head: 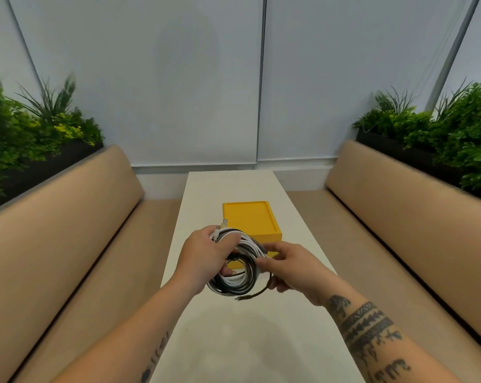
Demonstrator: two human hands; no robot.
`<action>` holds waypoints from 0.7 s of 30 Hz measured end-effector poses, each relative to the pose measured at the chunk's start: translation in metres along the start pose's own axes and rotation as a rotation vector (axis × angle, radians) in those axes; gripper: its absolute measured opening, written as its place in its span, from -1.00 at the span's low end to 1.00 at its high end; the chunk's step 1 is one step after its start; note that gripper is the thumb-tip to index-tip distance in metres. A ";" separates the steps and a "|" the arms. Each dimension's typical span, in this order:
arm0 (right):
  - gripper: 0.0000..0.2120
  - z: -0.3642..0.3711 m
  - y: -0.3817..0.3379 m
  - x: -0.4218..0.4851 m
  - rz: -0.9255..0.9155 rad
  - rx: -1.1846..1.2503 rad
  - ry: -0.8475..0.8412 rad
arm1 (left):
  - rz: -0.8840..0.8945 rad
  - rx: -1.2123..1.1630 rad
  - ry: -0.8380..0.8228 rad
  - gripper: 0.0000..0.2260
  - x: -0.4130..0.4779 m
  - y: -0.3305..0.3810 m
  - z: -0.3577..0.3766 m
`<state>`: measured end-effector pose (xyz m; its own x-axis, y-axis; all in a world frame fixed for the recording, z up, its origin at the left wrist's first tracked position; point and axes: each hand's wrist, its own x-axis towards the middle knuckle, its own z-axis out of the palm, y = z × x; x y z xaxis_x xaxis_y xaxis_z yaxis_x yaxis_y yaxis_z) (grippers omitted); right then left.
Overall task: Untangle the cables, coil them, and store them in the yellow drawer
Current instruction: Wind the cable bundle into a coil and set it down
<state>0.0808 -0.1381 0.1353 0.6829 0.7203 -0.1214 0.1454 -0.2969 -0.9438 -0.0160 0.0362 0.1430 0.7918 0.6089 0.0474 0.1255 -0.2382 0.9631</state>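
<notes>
A round coil of white and black cables point(238, 275) hangs above the white table point(234, 341), held between both hands. My left hand point(203, 258) grips the coil's upper left side. My right hand point(291, 268) pinches its right side, and a dark cable end with a plug point(250, 296) dangles below the coil. Behind the hands stands the yellow drawer box point(250, 219). Its front is mostly hidden by the coil; a bit of yellow shows through the loop, and I cannot tell whether the drawer is pulled out.
Tan padded benches point(68, 244) point(399, 230) run along both sides of the narrow table. Black planters with green plants point(26, 139) point(449, 134) sit behind the bench backs. A pale wall point(178, 78) closes the far end.
</notes>
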 end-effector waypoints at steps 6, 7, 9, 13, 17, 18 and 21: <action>-0.75 -0.005 0.008 0.005 -0.071 -0.007 0.210 | 0.030 -0.006 0.057 -0.89 0.000 -0.001 0.007; -0.75 -0.004 0.008 0.005 -0.077 0.011 0.259 | 0.036 -0.013 0.066 -0.91 0.000 -0.002 0.010; -0.70 -0.002 0.009 0.005 -0.092 -0.032 0.365 | 0.039 -0.036 0.087 -0.93 -0.001 -0.004 0.014; -0.69 0.009 0.003 0.006 -0.244 -0.203 0.593 | 0.035 -0.045 0.145 -0.89 -0.005 -0.001 0.025; -0.74 0.018 0.001 0.014 -0.603 -0.301 0.893 | 0.022 -0.040 0.168 -0.76 -0.012 -0.001 0.040; -0.72 0.019 0.002 0.018 -0.674 -0.330 0.936 | 0.002 -0.054 0.161 -0.75 -0.013 0.000 0.042; -0.62 0.021 0.009 0.026 -0.803 -0.388 1.003 | -0.062 -0.074 0.163 -0.75 -0.013 -0.001 0.047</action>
<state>0.0846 -0.1091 0.1171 0.5148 0.0599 0.8552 0.8289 -0.2897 -0.4786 0.0013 -0.0072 0.1292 0.6758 0.7367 0.0240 0.1217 -0.1436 0.9821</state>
